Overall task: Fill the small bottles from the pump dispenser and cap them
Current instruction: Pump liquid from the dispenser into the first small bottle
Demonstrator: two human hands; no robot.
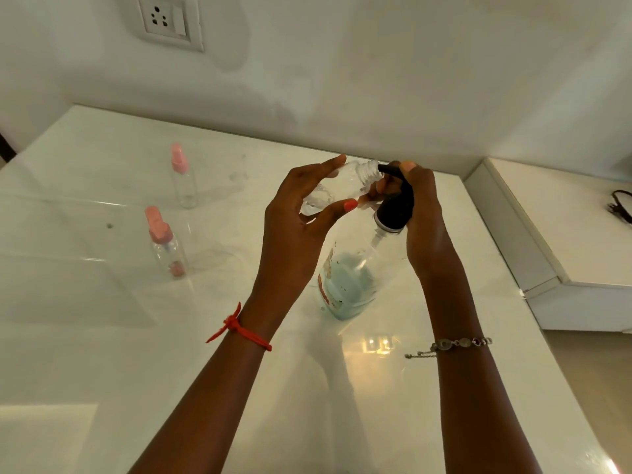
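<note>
At the left of the frame two small bottles with pink spray caps stand upright on the white worktop [102, 336], the far capped bottle [184, 181] behind the near capped bottle [166, 246]. Both are well apart from the hands, seemingly parked clear of the pumping. Whether either holds liquid, I cannot tell.

At the centre, the left hand [297, 227] has its grip closed round the uncapped small bottle [337, 188], fingers over and thumb under. It holds this bottle in the air, tilted almost on its side, with the open neck pointing right and touching the spout. That tilt probably lets the narrow mouth take the spout directly, so nothing runs down the outside.

Just right of centre the pump dispenser [352, 275] stands on the worktop, with pale blue liquid low in its clear body. The right hand [425, 213] has its grip wrapped round the black pump head [396, 203], thumb on top. This looks placed to press down while keeping the tall dispenser from tipping.

At the right edge a black cable [619, 206] lies on a raised ledge, well apart.
</note>
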